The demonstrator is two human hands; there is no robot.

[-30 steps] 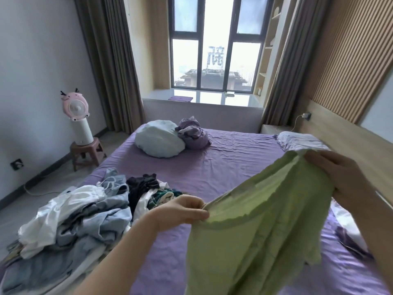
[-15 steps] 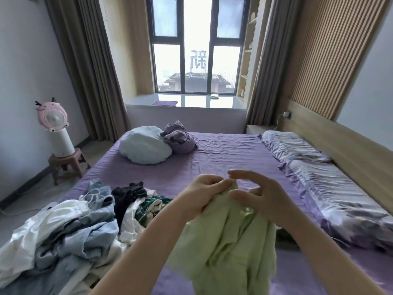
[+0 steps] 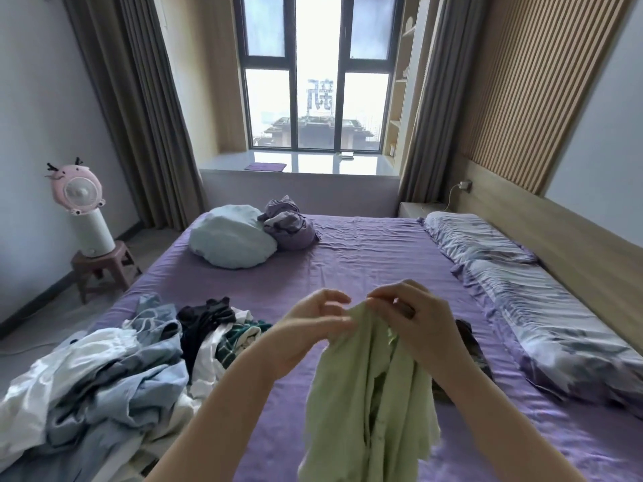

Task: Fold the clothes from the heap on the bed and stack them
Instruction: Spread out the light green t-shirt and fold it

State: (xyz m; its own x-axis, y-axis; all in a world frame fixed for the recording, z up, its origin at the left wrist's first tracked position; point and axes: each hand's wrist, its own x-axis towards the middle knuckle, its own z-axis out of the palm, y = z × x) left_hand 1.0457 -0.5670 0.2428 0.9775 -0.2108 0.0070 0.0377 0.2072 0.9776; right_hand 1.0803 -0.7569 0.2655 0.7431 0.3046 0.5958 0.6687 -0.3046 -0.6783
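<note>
Purple bed (image 3: 365,259) has a big heap (image 3: 114,370) left to fold, no stack can be seen yet, and 2 hands, left hand (image 3: 309,328) and right hand (image 3: 414,321), pinch 1 green top (image 3: 368,394) up high.

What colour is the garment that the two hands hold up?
Pale green, plain with no pattern; the garment shows best in the head view.

A pale green garment (image 3: 368,394) hangs bunched and lengthwise in the air above the bed (image 3: 365,273), its top edge gathered between both hands. The heap of clothes (image 3: 114,367), a rumpled tangle of white, light blue, black and dark green pieces, lies at the bed's near left side.
</note>
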